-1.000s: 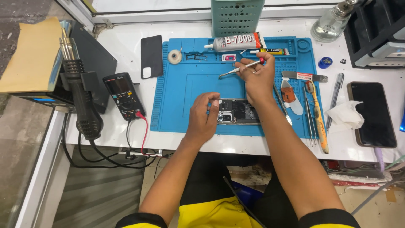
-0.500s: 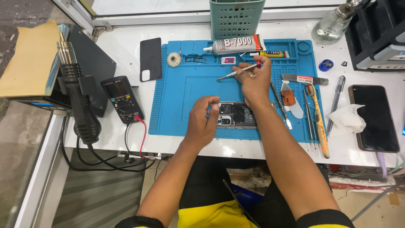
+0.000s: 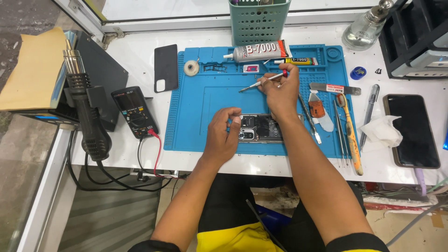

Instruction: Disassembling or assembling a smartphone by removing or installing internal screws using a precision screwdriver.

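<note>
Blue mat point(image 3: 200, 107) covers the desk; left hand point(image 3: 223, 135) steadies the opened phone point(image 3: 261, 128), right hand point(image 3: 280, 88) pinches a screwdriver point(image 3: 261, 82): best keep its tip low.

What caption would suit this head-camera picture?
Left hand steadies an opened phone on a blue mat; right hand holds a screwdriver.

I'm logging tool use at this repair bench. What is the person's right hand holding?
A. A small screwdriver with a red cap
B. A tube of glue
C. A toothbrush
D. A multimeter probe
A: the right hand grips a small screwdriver with a red cap, its tip pointing left above the blue mat, while the left hand rests at the opened phone.
</note>
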